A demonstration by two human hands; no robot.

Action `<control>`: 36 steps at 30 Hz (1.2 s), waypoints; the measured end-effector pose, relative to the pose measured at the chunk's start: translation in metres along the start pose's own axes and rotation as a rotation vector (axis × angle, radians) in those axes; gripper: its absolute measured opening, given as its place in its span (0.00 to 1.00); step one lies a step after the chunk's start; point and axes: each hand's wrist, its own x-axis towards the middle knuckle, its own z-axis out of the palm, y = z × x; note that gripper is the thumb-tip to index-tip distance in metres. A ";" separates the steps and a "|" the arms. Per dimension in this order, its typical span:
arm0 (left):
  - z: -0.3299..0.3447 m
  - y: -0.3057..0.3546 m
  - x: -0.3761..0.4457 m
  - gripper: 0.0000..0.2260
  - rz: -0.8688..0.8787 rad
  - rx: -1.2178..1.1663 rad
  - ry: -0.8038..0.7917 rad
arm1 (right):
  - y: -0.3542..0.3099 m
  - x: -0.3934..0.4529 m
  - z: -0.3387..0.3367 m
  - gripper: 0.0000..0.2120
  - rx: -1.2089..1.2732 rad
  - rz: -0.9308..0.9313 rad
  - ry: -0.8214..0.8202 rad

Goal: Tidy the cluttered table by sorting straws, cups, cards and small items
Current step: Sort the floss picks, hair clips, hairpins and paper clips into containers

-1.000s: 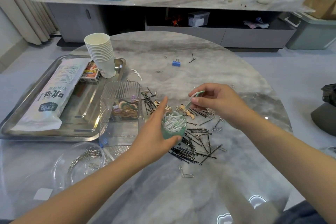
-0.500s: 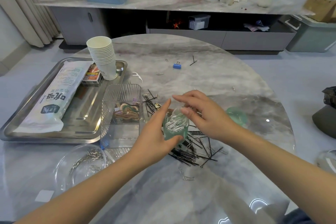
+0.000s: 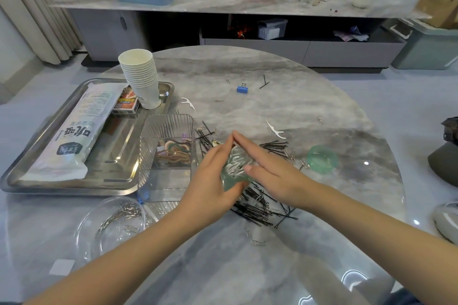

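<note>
My left hand [image 3: 210, 183] grips a small green see-through jar [image 3: 231, 179] packed with white floss picks, tilted above a heap of black hairpins [image 3: 260, 208] on the marble table [image 3: 297, 106]. My right hand [image 3: 270, 168] lies with straight fingers against the jar's open mouth, its fingertips meeting the left fingertips. The jar's green lid [image 3: 322, 158] sits on the table to the right. Two loose floss picks [image 3: 275, 129] [image 3: 188, 103] lie farther back.
A steel tray [image 3: 62, 187] at left carries a straw pack [image 3: 76, 131], a card box [image 3: 126, 103] and stacked paper cups [image 3: 141, 77]. A clear divided box [image 3: 166, 131] holds hair ties. A clear bowl [image 3: 111, 220] holds paper clips. A blue binder clip [image 3: 242, 89] lies far back.
My right hand set the green lid down on the table to the right, then came back and now lies flat against the jar's mouth. The left hand kept hold of the jar.
</note>
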 end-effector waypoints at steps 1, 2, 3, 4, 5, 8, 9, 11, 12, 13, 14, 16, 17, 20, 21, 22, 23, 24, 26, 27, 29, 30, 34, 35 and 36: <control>0.000 0.001 0.000 0.39 -0.002 0.006 -0.003 | -0.001 0.001 -0.001 0.29 0.026 -0.001 0.032; 0.000 0.001 0.000 0.40 -0.004 0.006 -0.007 | -0.001 0.002 -0.002 0.29 0.062 0.005 0.069; -0.001 0.001 0.001 0.40 0.001 0.007 -0.009 | -0.001 0.003 -0.004 0.29 0.098 0.016 0.086; -0.001 0.001 0.001 0.40 0.010 0.011 -0.010 | 0.001 0.004 -0.004 0.28 0.117 0.032 0.072; -0.001 -0.001 0.001 0.37 0.023 0.018 -0.005 | 0.003 0.005 -0.004 0.27 0.120 0.045 0.042; -0.001 -0.003 0.000 0.31 0.025 0.046 -0.009 | 0.009 0.010 -0.005 0.26 0.153 0.067 0.061; -0.001 -0.002 0.000 0.32 0.007 0.063 -0.024 | 0.011 0.014 -0.009 0.25 0.158 0.075 0.117; -0.002 -0.003 0.000 0.36 -0.026 0.095 -0.052 | 0.022 0.021 -0.020 0.21 0.054 0.118 0.239; -0.002 -0.004 0.000 0.38 -0.036 0.102 -0.060 | 0.030 0.026 -0.026 0.20 -0.028 0.150 0.279; -0.002 -0.005 0.000 0.40 -0.049 0.103 -0.066 | 0.041 0.031 -0.030 0.20 -0.109 0.194 0.304; -0.002 -0.006 0.001 0.40 -0.062 0.108 -0.073 | 0.053 0.036 -0.034 0.20 -0.178 0.246 0.324; -0.001 -0.007 0.003 0.36 -0.058 0.128 -0.074 | 0.076 0.047 -0.039 0.18 -0.320 0.346 0.370; -0.001 -0.007 0.004 0.35 -0.054 0.135 -0.073 | 0.086 0.054 -0.041 0.17 -0.387 0.377 0.394; 0.000 -0.006 0.004 0.37 -0.075 0.111 -0.069 | 0.106 0.070 -0.048 0.15 -0.517 0.428 0.454; 0.000 -0.006 0.005 0.38 -0.082 0.099 -0.068 | 0.110 0.075 -0.049 0.14 -0.535 0.452 0.469; 0.000 -0.007 0.006 0.39 -0.090 0.093 -0.070 | 0.113 0.081 -0.050 0.12 -0.544 0.478 0.484; 0.000 -0.007 0.006 0.40 -0.094 0.092 -0.072 | 0.114 0.086 -0.051 0.10 -0.560 0.507 0.489; 0.000 -0.007 0.007 0.40 -0.098 0.094 -0.071 | 0.114 0.091 -0.052 0.08 -0.586 0.534 0.480; 0.000 -0.009 0.007 0.40 -0.105 0.097 -0.071 | 0.112 0.098 -0.055 0.11 -0.637 0.575 0.445; 0.001 -0.009 0.007 0.40 -0.108 0.099 -0.072 | 0.109 0.101 -0.057 0.14 -0.646 0.587 0.411; 0.001 -0.010 0.007 0.40 -0.117 0.098 -0.071 | 0.103 0.100 -0.060 0.16 -0.682 0.587 0.343; 0.001 -0.010 0.007 0.40 -0.123 0.094 -0.069 | 0.100 0.098 -0.060 0.16 -0.723 0.584 0.313; 0.000 -0.008 0.006 0.40 -0.136 0.068 -0.066 | 0.091 0.091 -0.059 0.12 -0.843 0.575 0.200; -0.001 -0.007 0.005 0.40 -0.138 0.066 -0.068 | 0.089 0.089 -0.059 0.10 -0.860 0.570 0.171; -0.002 -0.005 0.005 0.40 -0.139 0.064 -0.072 | 0.086 0.087 -0.059 0.08 -0.883 0.557 0.150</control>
